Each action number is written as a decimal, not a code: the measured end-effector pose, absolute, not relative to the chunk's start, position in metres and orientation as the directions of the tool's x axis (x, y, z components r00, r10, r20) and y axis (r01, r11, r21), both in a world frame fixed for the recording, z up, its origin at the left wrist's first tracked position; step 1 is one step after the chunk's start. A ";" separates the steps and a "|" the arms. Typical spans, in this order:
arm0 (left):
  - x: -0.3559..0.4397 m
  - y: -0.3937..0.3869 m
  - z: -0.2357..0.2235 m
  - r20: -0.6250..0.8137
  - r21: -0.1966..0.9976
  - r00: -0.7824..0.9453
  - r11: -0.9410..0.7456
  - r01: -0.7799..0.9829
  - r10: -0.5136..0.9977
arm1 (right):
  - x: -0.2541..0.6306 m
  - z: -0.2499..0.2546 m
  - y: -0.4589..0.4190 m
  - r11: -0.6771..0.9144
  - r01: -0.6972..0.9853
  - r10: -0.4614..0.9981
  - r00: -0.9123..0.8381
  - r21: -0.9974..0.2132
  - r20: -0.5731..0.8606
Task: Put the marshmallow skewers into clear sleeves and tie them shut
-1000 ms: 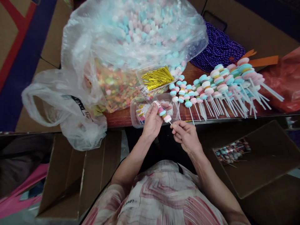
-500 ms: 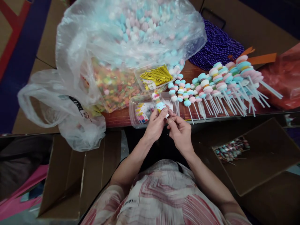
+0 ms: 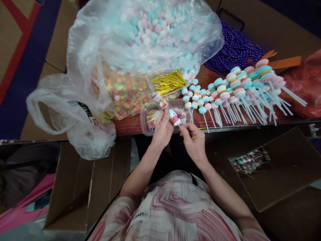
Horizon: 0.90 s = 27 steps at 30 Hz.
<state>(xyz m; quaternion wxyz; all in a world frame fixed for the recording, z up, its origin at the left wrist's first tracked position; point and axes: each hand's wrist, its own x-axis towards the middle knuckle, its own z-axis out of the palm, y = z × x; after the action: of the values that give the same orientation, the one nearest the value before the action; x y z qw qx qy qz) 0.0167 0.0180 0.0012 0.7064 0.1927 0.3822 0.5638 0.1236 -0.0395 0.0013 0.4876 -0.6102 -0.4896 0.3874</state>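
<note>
Between both hands is a candy skewer in blue, pink and white, in what looks like a printed clear wrapper, its end tilted up and left. My left hand is closed around it, thumb upward on its near side. Lower right, my right hand pinches the white stick at its base with thumb and forefinger. Beneath the left fingers lies a clear plastic tray with printed pieces, partly hidden. Gold twist ties fill a clear box just beyond.
Several candy skewers lie piled at right, sticks toward me. Behind are a big bag of pastel candies, an orange candy bag and purple cord. Below the table edge stand cardboard boxes, one holding finished-looking skewers.
The candy skewer has turned, so more of its printed side shows. My left hand has shifted a little left, and a gap has opened between my hands. The view has moved slightly.
</note>
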 end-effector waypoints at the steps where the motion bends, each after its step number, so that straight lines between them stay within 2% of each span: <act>1: 0.019 0.016 0.000 -0.325 0.705 0.070 0.291 -0.647 0.943 | 0.122 0.001 -0.038 -0.019 0.249 0.974 0.225 -0.968 0.038; 4: 0.020 0.013 0.001 -0.330 0.704 0.059 0.287 -0.649 0.942 | 0.121 0.001 -0.036 0.023 0.305 0.974 0.209 -0.952 0.090; 9: 0.011 0.022 0.005 -0.358 0.657 0.017 0.265 -0.706 0.934 | 0.126 0.003 -0.044 -0.049 0.306 0.984 0.180 -0.951 0.007; 13: 0.015 0.019 0.002 -0.367 0.667 0.012 0.272 -0.693 0.930 | 0.126 0.002 -0.043 -0.081 0.271 0.982 0.184 -0.959 -0.031; 19: 0.024 0.009 -0.002 -0.332 0.703 0.057 0.287 -0.650 0.942 | 0.114 0.000 -0.026 -0.005 0.282 0.970 0.233 -0.959 0.063; 22: 0.017 0.015 0.001 -0.325 0.696 0.040 0.268 -0.666 0.945 | 0.117 0.005 -0.030 0.014 0.315 0.982 0.176 -0.949 0.073; 27: 0.004 0.021 0.008 -0.359 0.694 0.026 0.285 -0.661 0.933 | 0.131 0.011 -0.044 -0.099 0.305 0.994 0.074 -0.947 -0.080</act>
<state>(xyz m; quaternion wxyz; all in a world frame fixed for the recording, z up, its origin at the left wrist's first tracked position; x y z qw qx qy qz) 0.0042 0.0213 0.0081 0.6956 0.1708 0.3984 0.5729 0.1308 -0.0442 0.0113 0.4075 -0.6089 -0.5333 0.4228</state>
